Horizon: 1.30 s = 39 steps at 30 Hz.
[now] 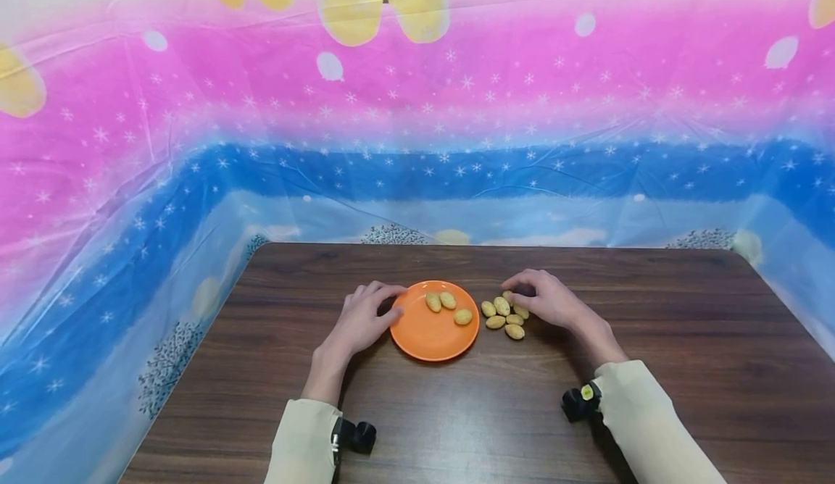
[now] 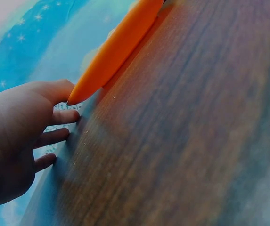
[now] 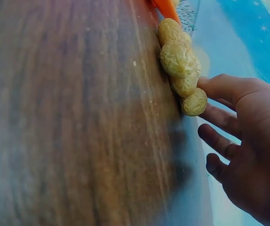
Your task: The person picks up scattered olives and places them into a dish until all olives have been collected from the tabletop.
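An orange plate [image 1: 433, 339] lies on the table with 3 wrinkled, yellow-tan oval pieces [image 1: 463, 316] on it, nut-like, though their exact kind is unclear. My left hand [image 1: 360, 322] is at the plate's left edge, its thumb and forefinger touching the rim. In the left wrist view, the other fingers of that hand [image 2: 12, 132] spread loosely below the rim. Right of the plate is a cluster of several more such pieces [image 1: 496, 322]. At its far side my right hand [image 1: 551, 301] pinches one piece [image 1: 507, 295] between thumb and forefinger; the fingertips are partly hidden.
The dark wooden table [image 1: 457, 419] has a patterned pink and blue cloth [image 1: 417, 122] hanging behind and beside it. A small black camera sits on each wrist, the left camera [image 1: 355, 437] and the right camera [image 1: 579, 401].
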Each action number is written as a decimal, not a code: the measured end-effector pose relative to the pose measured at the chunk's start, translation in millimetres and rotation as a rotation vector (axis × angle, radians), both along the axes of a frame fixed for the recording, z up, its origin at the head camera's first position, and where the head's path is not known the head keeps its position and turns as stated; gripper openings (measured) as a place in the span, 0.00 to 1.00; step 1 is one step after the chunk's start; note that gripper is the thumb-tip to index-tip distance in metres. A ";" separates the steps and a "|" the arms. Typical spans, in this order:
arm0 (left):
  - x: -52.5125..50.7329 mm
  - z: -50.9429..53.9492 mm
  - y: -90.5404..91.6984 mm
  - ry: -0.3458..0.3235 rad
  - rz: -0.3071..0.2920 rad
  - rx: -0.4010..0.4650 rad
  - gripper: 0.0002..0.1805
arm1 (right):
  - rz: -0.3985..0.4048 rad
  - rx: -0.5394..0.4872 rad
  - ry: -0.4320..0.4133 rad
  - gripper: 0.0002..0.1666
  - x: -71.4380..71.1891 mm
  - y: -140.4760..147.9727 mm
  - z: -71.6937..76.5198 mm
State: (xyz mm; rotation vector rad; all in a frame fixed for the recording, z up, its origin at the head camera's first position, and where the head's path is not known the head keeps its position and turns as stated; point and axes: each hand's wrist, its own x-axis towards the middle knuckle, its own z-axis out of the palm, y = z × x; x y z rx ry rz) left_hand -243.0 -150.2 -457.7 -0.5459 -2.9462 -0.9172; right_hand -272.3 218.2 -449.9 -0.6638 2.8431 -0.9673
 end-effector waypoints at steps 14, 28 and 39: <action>2.5 1.8 1.2 -0.004 0.004 0.000 0.22 | -0.041 -0.025 0.058 0.13 1.9 -2.1 0.4; 2.6 2.5 1.5 -0.002 0.004 0.004 0.23 | -0.064 -0.016 0.104 0.15 5.1 -4.9 5.7; 1.7 2.3 1.1 0.000 0.008 0.002 0.23 | -0.048 -0.030 0.144 0.15 11.0 -13.5 11.6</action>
